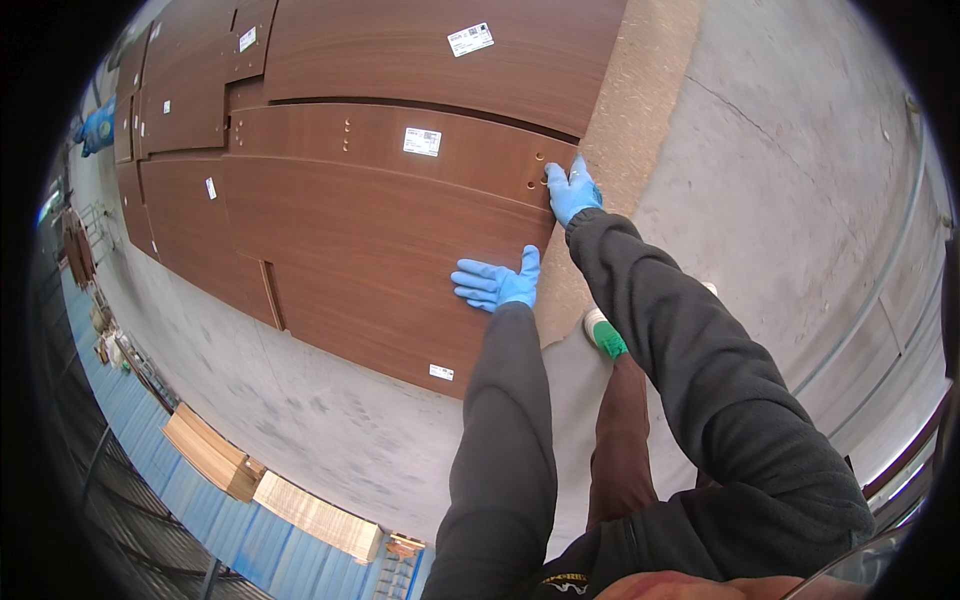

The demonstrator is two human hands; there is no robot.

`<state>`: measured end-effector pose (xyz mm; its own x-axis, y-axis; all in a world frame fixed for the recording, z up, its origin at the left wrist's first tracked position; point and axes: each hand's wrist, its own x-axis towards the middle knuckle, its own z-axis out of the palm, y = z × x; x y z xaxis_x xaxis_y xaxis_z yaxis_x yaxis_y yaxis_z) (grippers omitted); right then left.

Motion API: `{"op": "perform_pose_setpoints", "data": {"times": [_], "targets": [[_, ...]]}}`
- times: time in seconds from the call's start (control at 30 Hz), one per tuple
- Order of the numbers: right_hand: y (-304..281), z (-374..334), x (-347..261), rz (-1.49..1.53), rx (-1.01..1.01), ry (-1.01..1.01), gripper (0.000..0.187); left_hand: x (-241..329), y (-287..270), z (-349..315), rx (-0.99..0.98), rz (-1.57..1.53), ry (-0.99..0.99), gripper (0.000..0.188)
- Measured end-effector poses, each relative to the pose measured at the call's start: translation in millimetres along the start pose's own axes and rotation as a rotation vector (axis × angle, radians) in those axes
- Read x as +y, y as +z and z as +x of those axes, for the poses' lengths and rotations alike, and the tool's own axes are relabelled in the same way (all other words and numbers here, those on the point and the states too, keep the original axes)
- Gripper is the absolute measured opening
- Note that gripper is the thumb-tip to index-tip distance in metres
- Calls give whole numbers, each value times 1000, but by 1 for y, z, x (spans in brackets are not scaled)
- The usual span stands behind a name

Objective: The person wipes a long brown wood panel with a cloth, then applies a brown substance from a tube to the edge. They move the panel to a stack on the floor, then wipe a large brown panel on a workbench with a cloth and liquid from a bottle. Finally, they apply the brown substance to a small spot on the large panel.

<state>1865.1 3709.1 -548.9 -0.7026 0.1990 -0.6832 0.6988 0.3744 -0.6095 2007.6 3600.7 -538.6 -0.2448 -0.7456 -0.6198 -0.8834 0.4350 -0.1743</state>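
Note:
My left hand (502,284), in a blue glove, lies with fingers spread on a wide brown wood-grain panel (370,240). Farther up and to the right, my right hand (574,194), gloved the same way, grips the right end of a narrow brown board (290,130). Two of its fingers show, one over the board's end beside some small holes; the rest are hidden. This board has groups of drilled holes near both ends and a white label (422,142). It lies between the wide panel and another large brown panel (400,45) behind.
Under the panels' right ends a rough chipboard sheet (640,90) sticks out. More brown panels (185,105) lie to the left, with another person's blue-gloved hand (97,128) beyond. Stacked light boards (315,515) stand at lower left. My green shoe (608,338) rests on the concrete floor (780,190).

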Motion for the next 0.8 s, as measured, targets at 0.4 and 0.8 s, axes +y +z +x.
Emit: {"op": "perform_pose_setpoints", "data": {"times": [0.4,0.8], "targets": [[-2,1,4,78,1,-57,60,-3,3,2,12,9,5,153],[-9,-5,-2,15,-10,-85,72,-3,3,3,11,7,20,152]]}}
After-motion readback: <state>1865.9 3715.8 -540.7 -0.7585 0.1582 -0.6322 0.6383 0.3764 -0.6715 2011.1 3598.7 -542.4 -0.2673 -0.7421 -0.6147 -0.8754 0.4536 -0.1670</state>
